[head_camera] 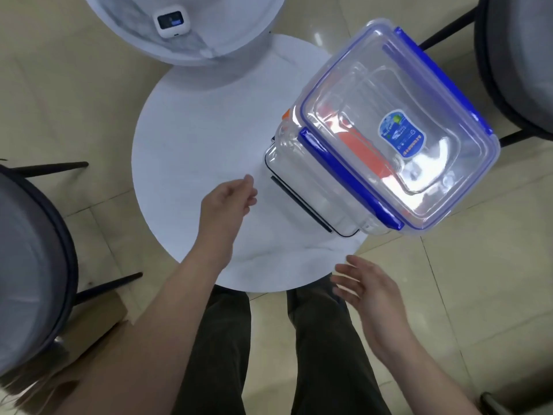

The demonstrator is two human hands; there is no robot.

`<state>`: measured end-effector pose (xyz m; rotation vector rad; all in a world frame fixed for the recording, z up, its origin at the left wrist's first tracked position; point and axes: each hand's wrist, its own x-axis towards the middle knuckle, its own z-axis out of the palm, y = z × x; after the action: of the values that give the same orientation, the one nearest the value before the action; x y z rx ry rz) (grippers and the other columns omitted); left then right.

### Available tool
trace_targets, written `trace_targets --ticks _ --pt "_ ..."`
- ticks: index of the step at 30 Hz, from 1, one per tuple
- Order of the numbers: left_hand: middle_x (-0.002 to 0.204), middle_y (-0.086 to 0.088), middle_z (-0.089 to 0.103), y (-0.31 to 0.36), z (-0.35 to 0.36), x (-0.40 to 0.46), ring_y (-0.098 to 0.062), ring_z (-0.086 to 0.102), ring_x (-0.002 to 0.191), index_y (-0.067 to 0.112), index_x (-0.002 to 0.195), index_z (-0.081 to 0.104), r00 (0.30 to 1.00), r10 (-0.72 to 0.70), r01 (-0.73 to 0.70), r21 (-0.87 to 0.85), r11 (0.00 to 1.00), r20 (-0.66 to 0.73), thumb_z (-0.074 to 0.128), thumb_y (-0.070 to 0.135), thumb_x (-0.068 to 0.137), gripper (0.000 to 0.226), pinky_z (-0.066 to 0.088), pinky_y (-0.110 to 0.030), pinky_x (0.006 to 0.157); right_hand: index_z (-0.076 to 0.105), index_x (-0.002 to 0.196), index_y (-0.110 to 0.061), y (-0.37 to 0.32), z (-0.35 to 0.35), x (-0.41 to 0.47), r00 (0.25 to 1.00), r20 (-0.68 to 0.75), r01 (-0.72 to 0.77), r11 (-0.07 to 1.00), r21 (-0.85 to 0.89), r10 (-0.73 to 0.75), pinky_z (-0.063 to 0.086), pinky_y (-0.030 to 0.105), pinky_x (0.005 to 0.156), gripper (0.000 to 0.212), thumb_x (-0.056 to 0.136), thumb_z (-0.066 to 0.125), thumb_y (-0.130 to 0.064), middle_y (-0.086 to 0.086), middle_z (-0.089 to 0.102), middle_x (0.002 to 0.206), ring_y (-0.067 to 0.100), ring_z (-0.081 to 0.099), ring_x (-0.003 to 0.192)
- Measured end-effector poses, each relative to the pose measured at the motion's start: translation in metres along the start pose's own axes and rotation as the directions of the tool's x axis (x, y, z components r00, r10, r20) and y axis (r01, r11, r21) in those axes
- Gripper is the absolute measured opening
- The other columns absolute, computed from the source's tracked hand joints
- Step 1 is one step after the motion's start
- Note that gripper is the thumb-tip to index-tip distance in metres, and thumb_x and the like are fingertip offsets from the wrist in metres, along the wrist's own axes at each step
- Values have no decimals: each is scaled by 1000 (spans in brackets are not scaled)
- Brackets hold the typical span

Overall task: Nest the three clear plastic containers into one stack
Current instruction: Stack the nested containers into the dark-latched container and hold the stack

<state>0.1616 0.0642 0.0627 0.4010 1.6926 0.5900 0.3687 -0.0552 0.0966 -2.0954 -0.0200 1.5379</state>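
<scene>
Clear plastic containers stand piled on the right side of a round white table [191, 139]. The top one is a large box [389, 127] with a blue-rimmed lid, blue clips and a blue sticker. Through it an orange-trimmed container [362, 145] shows below. At the bottom sits a container with dark clips [302, 202]. My left hand [230, 199] hovers over the table just left of the pile, fingers loosely curled, holding nothing. My right hand [368, 295] is at the table's near edge, below the pile, fingers spread, empty.
A second white round table [233, 40] at the top carries a small white device [171, 20]. Dark-framed grey chairs stand at the left [33, 265] and upper right [517, 64]. A cardboard box [98, 322] lies on the tiled floor beside my legs.
</scene>
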Motion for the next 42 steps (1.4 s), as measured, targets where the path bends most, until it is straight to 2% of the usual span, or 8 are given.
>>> trace_targets --ticks 5,11,14,19,23,27,32,42 --pt "100 -6 74 -26 9 6 -19 70 94 18 97 72 998 -58 60 -34 998 35 72 25 93 8 57 -37 100 66 114 -10 15 32 13 997 56 -50 998 34 48 58 42 89 20 102 52 -17 19 72 110 35 72 99" --pt "103 -9 72 -41 28 21 -22 71 91 13 100 70 984 -165 172 -120 978 70 74 23 92 14 60 -36 93 58 120 -13 9 69 42 978 86 -204 950 235 189 57 40 91 20 103 52 -22 13 71 109 29 71 101" --pt "105 -10 72 -50 38 31 -24 72 94 9 103 69 978 -196 205 -135 970 74 75 26 91 22 62 -38 92 54 131 -8 3 84 58 967 107 -253 882 398 229 55 40 92 35 101 56 -25 15 69 110 29 68 102" --pt "106 -11 73 -54 54 48 -24 74 93 4 113 68 974 -217 225 -162 961 65 80 26 87 36 64 -31 81 42 142 -2 -4 98 76 966 149 -257 766 589 210 49 44 105 53 99 60 -27 20 64 114 32 66 107" --pt "104 -11 73 -53 65 58 -22 74 86 5 114 65 985 -163 169 -127 977 57 83 24 83 40 63 -29 77 39 143 -2 -5 100 84 967 143 -255 752 608 212 49 45 106 54 100 59 -28 20 64 113 32 66 105" --pt "96 -8 73 -54 71 65 -22 74 83 1 116 65 991 -128 132 -132 983 38 85 19 82 44 64 -28 74 49 127 -4 -7 100 92 965 107 -250 720 648 239 49 45 107 35 101 56 -25 20 65 110 32 66 106" --pt "103 -14 75 -59 80 71 -28 77 92 0 113 66 996 -84 85 -104 991 7 86 21 80 44 65 -35 78 56 131 0 -4 101 100 970 26 -194 702 685 243 52 44 104 37 99 59 -19 22 67 123 31 69 111" --pt "103 -20 74 -58 77 74 -31 78 89 -3 108 63 998 -56 59 -89 994 37 87 18 79 43 66 -33 74 58 131 -3 -1 104 106 972 -79 -131 791 598 221 61 36 86 37 98 60 -18 19 70 120 27 74 99"
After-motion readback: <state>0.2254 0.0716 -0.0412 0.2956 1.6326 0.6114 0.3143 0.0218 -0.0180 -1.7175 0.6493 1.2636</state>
